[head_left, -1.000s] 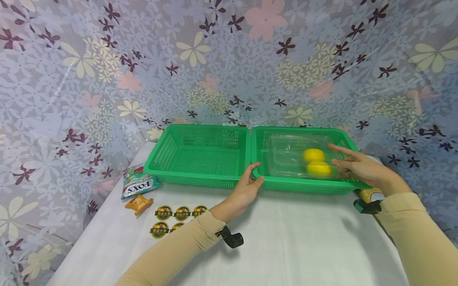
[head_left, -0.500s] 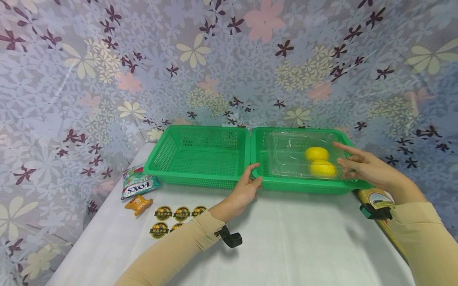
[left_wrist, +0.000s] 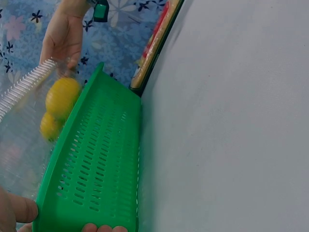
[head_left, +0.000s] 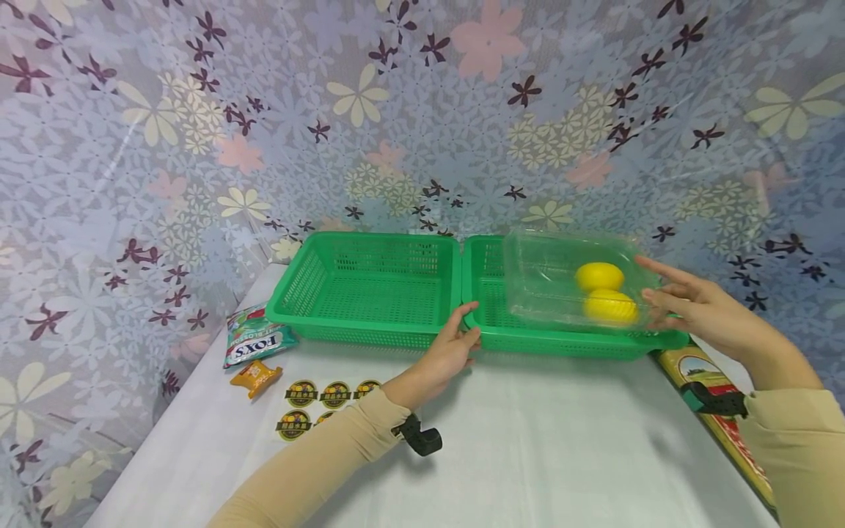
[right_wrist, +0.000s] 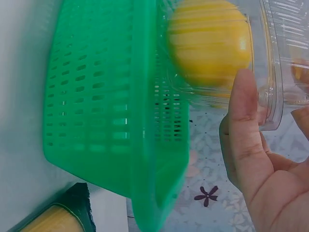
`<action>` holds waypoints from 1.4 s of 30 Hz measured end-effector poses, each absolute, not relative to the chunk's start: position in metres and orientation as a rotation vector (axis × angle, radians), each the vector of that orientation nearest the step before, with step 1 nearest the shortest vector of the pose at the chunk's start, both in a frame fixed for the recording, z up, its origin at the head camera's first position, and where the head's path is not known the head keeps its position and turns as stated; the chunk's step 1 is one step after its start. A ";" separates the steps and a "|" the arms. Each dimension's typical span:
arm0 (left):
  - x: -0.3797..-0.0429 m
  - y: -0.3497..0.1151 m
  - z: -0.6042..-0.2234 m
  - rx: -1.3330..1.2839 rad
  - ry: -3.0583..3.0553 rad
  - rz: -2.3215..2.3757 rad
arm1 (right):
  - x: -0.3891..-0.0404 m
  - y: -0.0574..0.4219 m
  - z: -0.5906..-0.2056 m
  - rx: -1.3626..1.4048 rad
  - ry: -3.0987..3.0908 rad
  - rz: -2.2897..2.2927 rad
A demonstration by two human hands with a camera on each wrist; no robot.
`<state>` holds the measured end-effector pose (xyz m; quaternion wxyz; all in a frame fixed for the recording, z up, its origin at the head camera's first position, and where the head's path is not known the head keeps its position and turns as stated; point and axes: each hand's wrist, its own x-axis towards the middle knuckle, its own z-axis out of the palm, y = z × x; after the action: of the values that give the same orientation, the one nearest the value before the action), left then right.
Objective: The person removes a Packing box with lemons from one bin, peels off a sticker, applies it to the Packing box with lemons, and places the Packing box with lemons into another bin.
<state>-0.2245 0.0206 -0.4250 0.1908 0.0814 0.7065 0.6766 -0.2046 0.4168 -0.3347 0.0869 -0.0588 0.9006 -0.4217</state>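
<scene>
A clear plastic clamshell box (head_left: 541, 282) with two yellow lemons (head_left: 599, 277) at its right end hangs over the right green basket (head_left: 561, 343). My right hand (head_left: 703, 308) grips the box by its right end; in the right wrist view a finger lies along the box wall (right_wrist: 273, 96) beside a lemon (right_wrist: 210, 46). My left hand (head_left: 444, 361) holds the near left corner of the same basket, thumb at the rim and fingertips low on the outer wall in the left wrist view. The box stands slightly tilted, partly above the basket's far rim.
Left of it, nearly touching, stands a second green basket (head_left: 376, 334). A Fox's candy bag (head_left: 257, 339), an orange wrapped snack (head_left: 256, 377) and round fruit stickers (head_left: 301, 394) lie at the left. A long yellow packet (head_left: 709, 378) lies at the right edge; a floral curtain (head_left: 422, 147) hangs behind.
My right hand has raised the box with the lemons and carried it to the right, out of the basket's depth. The left hand has stayed at the basket corner.
</scene>
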 end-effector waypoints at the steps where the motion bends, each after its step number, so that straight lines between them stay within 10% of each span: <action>1: -0.224 0.020 -0.425 0.228 1.988 1.899 | -0.203 0.417 -0.334 -0.175 2.686 -1.256; 42: -0.224 0.016 -0.423 0.213 2.035 1.840 | -0.102 0.408 -0.360 -0.263 2.776 -1.126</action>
<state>-0.2241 0.0157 -0.4232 0.1937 0.0758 0.7256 0.6559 -0.1019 0.4079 -0.3601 0.0671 -0.0874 0.9211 -0.3735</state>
